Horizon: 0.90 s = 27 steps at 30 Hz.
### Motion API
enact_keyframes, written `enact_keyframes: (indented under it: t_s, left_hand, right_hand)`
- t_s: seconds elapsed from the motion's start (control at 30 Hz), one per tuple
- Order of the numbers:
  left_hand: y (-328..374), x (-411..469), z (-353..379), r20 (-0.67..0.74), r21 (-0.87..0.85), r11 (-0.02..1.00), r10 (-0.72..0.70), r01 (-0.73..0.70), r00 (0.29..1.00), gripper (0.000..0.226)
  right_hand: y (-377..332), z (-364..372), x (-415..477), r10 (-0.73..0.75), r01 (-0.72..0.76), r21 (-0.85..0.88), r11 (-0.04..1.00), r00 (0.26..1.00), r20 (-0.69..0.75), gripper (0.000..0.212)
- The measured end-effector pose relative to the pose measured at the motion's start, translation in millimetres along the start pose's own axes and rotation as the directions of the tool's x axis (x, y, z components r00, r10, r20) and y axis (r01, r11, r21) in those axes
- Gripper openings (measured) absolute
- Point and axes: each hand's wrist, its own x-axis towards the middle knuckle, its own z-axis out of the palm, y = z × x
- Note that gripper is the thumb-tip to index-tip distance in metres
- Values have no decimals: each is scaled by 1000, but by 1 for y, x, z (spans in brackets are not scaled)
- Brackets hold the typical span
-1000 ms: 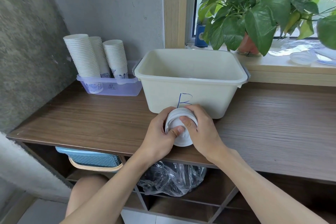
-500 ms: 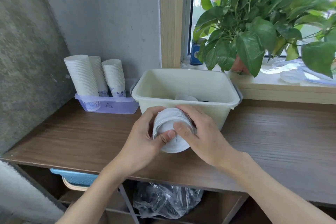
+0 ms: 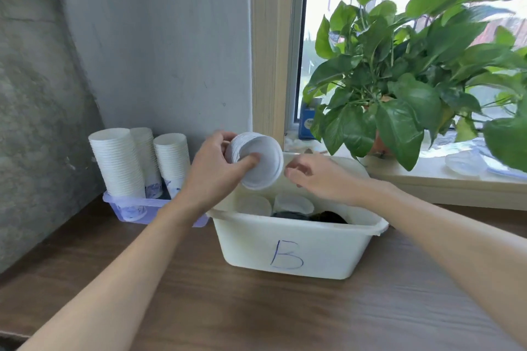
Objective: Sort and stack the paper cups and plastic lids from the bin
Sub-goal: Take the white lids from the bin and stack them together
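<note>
My left hand (image 3: 212, 172) grips a stack of white plastic lids (image 3: 262, 162), held on its side above the back left of the cream bin (image 3: 288, 248) marked with a blue "B". Just right of the stack, over the bin, my right hand (image 3: 316, 177) hovers with loosely curled fingers and holds nothing. Inside the bin lie white cups (image 3: 293, 202) and dark lids (image 3: 328, 216). Three tall stacks of white paper cups (image 3: 119, 162) stand in a clear purple tray (image 3: 134, 208) to the left.
The bin and tray sit on a brown wooden counter (image 3: 256, 308) against a grey wall. A leafy potted plant (image 3: 399, 85) and clear plastic lids (image 3: 467, 162) rest on the windowsill at the right, with a small blue box (image 3: 306, 122) by the window frame.
Both hands rose with the lid stack from in front of the bin to above it. My right hand let go of the stack; the left alone holds it now.
</note>
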Motion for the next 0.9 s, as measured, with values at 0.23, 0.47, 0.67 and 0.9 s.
enact_keyframes:
  t_s: [0.23,0.47,0.67,0.9]
  left_hand:
    - [-31,7,10,4,73,997,-41,40,999,56]
    - [-34,9,13,-13,114,992,-46,47,999,53]
    - [-34,8,14,-26,136,990,-40,43,999,51]
    - [-31,7,13,-30,139,989,-40,44,999,50]
  right_hand:
    - [35,28,33,160,-132,-169,977,973,165,49]
    - [39,34,31,120,-83,-197,977,975,187,70]
    - [39,28,30,142,-120,-138,983,977,162,73]
    - [35,16,31,52,-60,-136,989,996,-67,24]
